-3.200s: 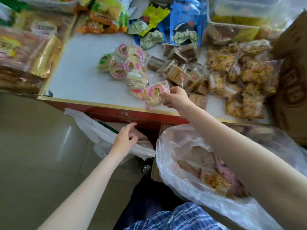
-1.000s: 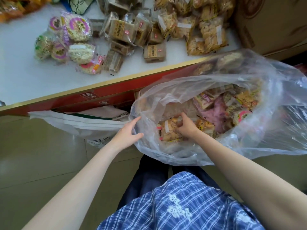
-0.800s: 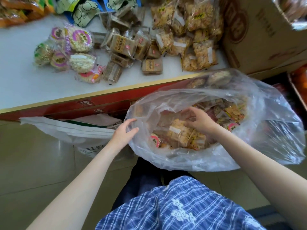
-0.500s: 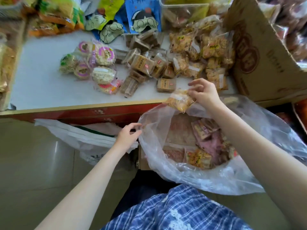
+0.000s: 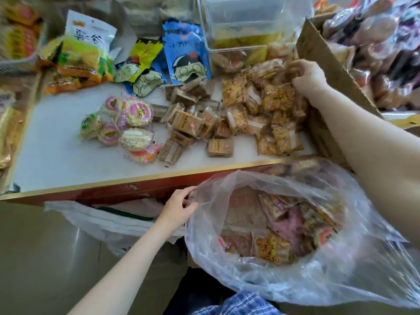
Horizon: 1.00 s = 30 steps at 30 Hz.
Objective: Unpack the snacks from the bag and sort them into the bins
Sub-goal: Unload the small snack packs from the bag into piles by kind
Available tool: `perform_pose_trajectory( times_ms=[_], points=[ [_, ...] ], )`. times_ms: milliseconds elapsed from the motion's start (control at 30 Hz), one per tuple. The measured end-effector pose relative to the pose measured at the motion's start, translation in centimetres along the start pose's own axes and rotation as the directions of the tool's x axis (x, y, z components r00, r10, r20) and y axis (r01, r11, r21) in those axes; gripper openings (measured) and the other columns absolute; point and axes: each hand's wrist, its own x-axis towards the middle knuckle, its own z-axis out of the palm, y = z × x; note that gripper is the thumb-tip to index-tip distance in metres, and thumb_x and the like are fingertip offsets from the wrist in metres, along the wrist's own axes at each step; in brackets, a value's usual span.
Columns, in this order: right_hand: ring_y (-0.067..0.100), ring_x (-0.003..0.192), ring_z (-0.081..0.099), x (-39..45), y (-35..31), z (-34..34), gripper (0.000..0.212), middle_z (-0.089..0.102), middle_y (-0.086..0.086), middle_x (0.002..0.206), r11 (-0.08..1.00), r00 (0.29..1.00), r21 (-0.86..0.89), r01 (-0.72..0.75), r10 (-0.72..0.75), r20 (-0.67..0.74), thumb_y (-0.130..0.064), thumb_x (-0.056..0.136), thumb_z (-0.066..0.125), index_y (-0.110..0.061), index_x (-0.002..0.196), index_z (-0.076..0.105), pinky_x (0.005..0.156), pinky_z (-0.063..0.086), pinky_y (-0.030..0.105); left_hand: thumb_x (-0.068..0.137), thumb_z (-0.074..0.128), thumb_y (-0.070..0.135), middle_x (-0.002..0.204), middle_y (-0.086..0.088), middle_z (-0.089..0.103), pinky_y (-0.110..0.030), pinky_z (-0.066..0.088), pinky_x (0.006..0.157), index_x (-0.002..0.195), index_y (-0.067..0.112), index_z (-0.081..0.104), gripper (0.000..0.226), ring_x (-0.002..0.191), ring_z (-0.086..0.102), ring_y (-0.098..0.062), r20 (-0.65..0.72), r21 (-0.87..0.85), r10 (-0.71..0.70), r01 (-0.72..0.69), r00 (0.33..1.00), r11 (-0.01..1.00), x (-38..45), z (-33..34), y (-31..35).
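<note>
Left hand (image 5: pixel 179 206) pinches crinkled rim of clear plastic bag (image 5: pixel 318 276), wrapped snacks inside. Right hand (image 5: pixel 305 75) far over white table (image 5: pixel 52 153), fingers curled on golden crispy packet (image 5: pixel 289 70) atop matching pile (image 5: pixel 270 110). Beside it: brown square bars (image 5: pixel 193 123), round puffed cakes (image 5: pixel 127 123). Beyond: clear rigid bin (image 5: pixel 241 26).

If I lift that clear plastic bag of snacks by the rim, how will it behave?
The clear plastic bag will probably be floppy: its thin film is wrinkled and sagging where the left hand pinches the rim. It will likely slump and swing, since many loose snack packets lie in the bottom. The glossy film may be slippery.
</note>
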Motion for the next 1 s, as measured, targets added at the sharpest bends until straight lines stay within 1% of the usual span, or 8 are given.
perform_pose_trajectory(
  times_ms=[100,300,467,533,600,700,800,1000],
  points=[
    [0.029,0.127,0.045,-1.6,0.6,-0.5,0.052,0.047,0.014,0.139,0.99,0.991,-0.122,0.074,-0.059,0.121,0.001,0.086,0.046,-0.013,0.136,0.049,0.101,0.037,0.028,0.092,0.056,0.016,0.13,0.004,0.041,-0.027,0.037,0.097,0.136,0.026,0.044,0.047,0.119,0.047,-0.014,-0.011,0.029,0.015,-0.015,1.0,0.999,0.3,0.0,0.1],
    [0.023,0.115,0.055,-8.8,3.4,-1.7,0.042,0.059,0.012,0.124,0.992,0.994,0.065,0.111,-0.111,-0.013,-0.002,0.089,0.044,-0.012,0.127,0.056,0.095,0.041,0.026,0.091,0.056,0.012,0.138,-0.002,0.039,-0.024,0.028,0.102,0.134,0.024,0.048,0.046,0.129,0.037,-0.017,-0.051,0.052,0.082,-0.079,0.995,0.995,0.2,0.9,0.4],
    [0.016,0.095,0.058,-19.4,9.4,2.9,0.027,0.063,0.008,0.107,0.954,0.939,0.142,0.264,-0.288,0.187,0.0,0.086,0.059,-0.005,0.112,0.063,0.08,0.045,0.023,0.091,0.056,0.014,0.143,-0.001,0.034,-0.033,0.027,0.109,0.131,0.03,0.049,0.044,0.135,0.03,-0.019,0.008,0.116,0.073,-0.074,0.997,0.99,-0.9,2.6,-0.7],
    [0.018,0.103,0.059,-22.4,12.0,5.5,0.03,0.062,0.006,0.113,0.961,0.851,0.045,0.272,-0.262,0.455,-0.009,0.088,0.06,-0.009,0.118,0.06,0.082,0.044,0.024,0.091,0.055,0.015,0.143,0.0,0.034,-0.035,0.027,0.109,0.131,0.03,0.048,0.043,0.136,0.029,-0.019,0.025,0.12,0.057,-0.06,0.998,0.991,-1.0,3.0,-0.8],
    [0.023,0.114,0.054,-24.3,14.5,7.8,0.046,0.057,0.006,0.124,0.924,0.644,-0.172,0.342,-0.097,0.759,-0.02,0.091,0.058,-0.017,0.135,0.046,0.087,0.044,0.027,0.092,0.055,0.015,0.143,-0.001,0.035,-0.034,0.027,0.108,0.13,0.03,0.049,0.042,0.136,0.03,-0.019,0.035,0.129,0.048,-0.052,0.998,0.99,-1.1,3.2,-0.8],
    [0.028,0.121,0.049,-25.9,17.5,10.2,0.062,0.041,0.008,0.144,0.774,0.454,-0.364,0.518,0.112,0.884,-0.01,0.091,0.049,-0.027,0.147,0.026,0.089,0.046,0.035,0.091,0.055,0.014,0.143,-0.002,0.035,-0.033,0.026,0.109,0.131,0.029,0.049,0.042,0.136,0.03,-0.019,0.046,0.148,0.042,-0.049,0.998,0.988,-1.3,3.4,-0.6],
    [0.026,0.119,0.053,-26.0,19.2,11.5,0.054,0.034,0.009,0.147,0.705,0.527,-0.405,0.582,0.052,0.848,-0.004,0.092,0.044,-0.025,0.141,0.039,0.091,0.045,0.034,0.091,0.055,0.014,0.143,-0.003,0.035,-0.034,0.025,0.11,0.131,0.028,0.049,0.043,0.136,0.03,-0.02,0.057,0.172,0.037,-0.047,0.998,0.984,-1.6,3.4,-0.4],
    [0.026,0.106,0.059,-24.8,17.7,11.3,0.027,0.064,0.008,0.112,0.904,0.732,-0.265,0.335,-0.072,0.678,-0.017,0.086,0.062,-0.014,0.113,0.068,0.087,0.047,0.035,0.092,0.055,0.015,0.143,-0.003,0.036,-0.033,0.025,0.109,0.131,0.027,0.049,0.042,0.135,0.032,-0.02,0.065,0.207,0.024,-0.037,0.998,0.978,-2.0,3.3,-0.7]
  ],
)
